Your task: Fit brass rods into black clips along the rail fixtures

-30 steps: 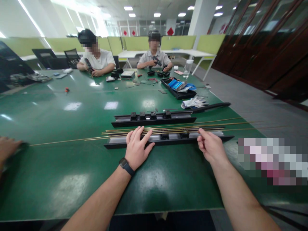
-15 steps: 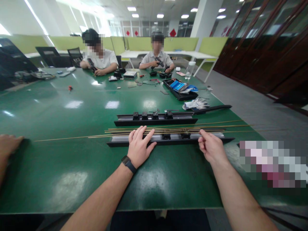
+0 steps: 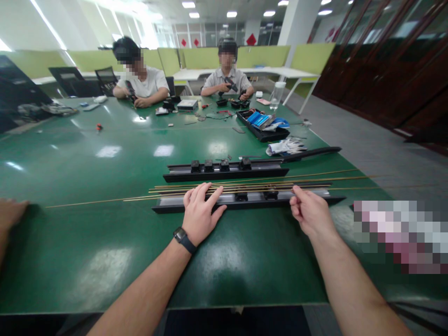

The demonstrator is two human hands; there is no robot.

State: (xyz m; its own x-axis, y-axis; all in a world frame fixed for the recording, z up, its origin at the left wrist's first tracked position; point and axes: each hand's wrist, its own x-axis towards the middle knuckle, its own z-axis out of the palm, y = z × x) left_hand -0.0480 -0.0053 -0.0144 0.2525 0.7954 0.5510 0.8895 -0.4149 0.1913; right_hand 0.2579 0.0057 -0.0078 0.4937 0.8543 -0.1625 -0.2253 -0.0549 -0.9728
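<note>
My left hand [image 3: 202, 210], with a dark watch on the wrist, lies palm down with fingers spread across several thin brass rods [image 3: 168, 189]. Beneath the rods is a long black channel [image 3: 168, 208] with a pale inside and black blocks [image 3: 270, 193] set in it. Over the channel's right part, my right hand [image 3: 311, 207] is closed, thumb and forefinger pinched at one of the rods. The fingertips partly hide that rod. Parallel and farther back lies a second black channel [image 3: 224, 175], holding several black blocks.
At the left edge is another person's hand [image 3: 12, 212]. White gloves [image 3: 286, 146] and a black tray [image 3: 268, 136] with blue packs lie farther back at right. Two people [image 3: 143, 86] sit across the green table [image 3: 105, 261], near a clear bottle [image 3: 277, 95].
The view has shifted slightly. Both my hands keep nearly the same pose over the rods; the right hand sits marginally farther right in view.
</note>
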